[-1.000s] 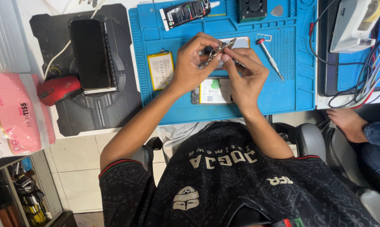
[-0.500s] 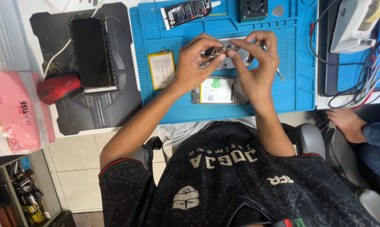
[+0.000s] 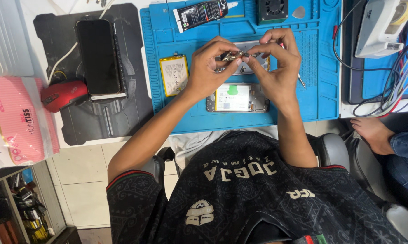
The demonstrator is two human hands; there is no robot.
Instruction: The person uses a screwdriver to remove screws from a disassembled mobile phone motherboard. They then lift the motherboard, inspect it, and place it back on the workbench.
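Both hands are raised over the blue work mat point(image 3: 321, 90). My left hand point(image 3: 208, 70) and my right hand point(image 3: 278, 68) pinch a small dark circuit part point(image 3: 234, 56) between their fingertips, one at each end. Under them lies a grey phone piece, mostly hidden. Nearer my body an opened phone body point(image 3: 238, 97) with a white and green inside rests on the mat. A flat yellow-edged battery point(image 3: 173, 75) lies left of my left hand. A screwdriver tip point(image 3: 300, 80) shows beside my right wrist.
A black glue tube point(image 3: 199, 13) and a small fan point(image 3: 272, 10) sit at the mat's far edge. Left are a black phone point(image 3: 98, 56) on a dark pad, a red mouse point(image 3: 64, 95) and a pink tissue pack point(image 3: 14, 122). Another person's foot point(image 3: 371, 131), a white device point(image 3: 380, 27) and cables lie right.
Both hands have moved slightly farther from my body with the small part. My right hand has turned its fingers up onto the part and now covers most of the screwdriver.
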